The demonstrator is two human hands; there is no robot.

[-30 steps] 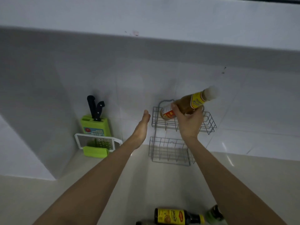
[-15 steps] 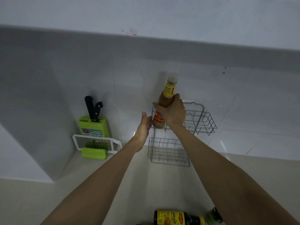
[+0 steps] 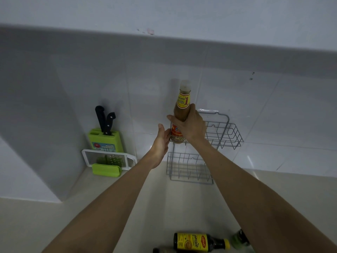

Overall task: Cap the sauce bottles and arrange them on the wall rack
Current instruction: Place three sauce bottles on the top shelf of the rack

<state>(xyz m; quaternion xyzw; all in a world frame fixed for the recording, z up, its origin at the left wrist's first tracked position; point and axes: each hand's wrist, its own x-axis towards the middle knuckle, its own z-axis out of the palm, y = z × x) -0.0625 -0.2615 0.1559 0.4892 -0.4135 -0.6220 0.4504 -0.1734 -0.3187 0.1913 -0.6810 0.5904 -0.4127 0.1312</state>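
A brown sauce bottle (image 3: 182,105) with a yellow neck label and a pale cap stands upright at the left end of the wire rack's upper basket. My right hand (image 3: 193,125) is wrapped around its middle. My left hand (image 3: 161,141) is flat and open beside the bottle's base, touching the left edge of the grey two-tier wall rack (image 3: 226,132). A dark bottle with a yellow label and yellow cap (image 3: 197,242) lies on its side on the counter near me. Another dark bottle with a green part (image 3: 239,239) shows beside my right forearm.
A green knife block (image 3: 105,141) with two black-handled knives stands in the corner on the left. A white grater in a green holder (image 3: 109,160) sits in front of it. The rack's lower basket (image 3: 187,168) holds nothing. A tiled wall rises behind.
The bottle went from tilted across the rack to upright at the upper basket's left end. My left hand moved right until it met the rack beside the bottle.
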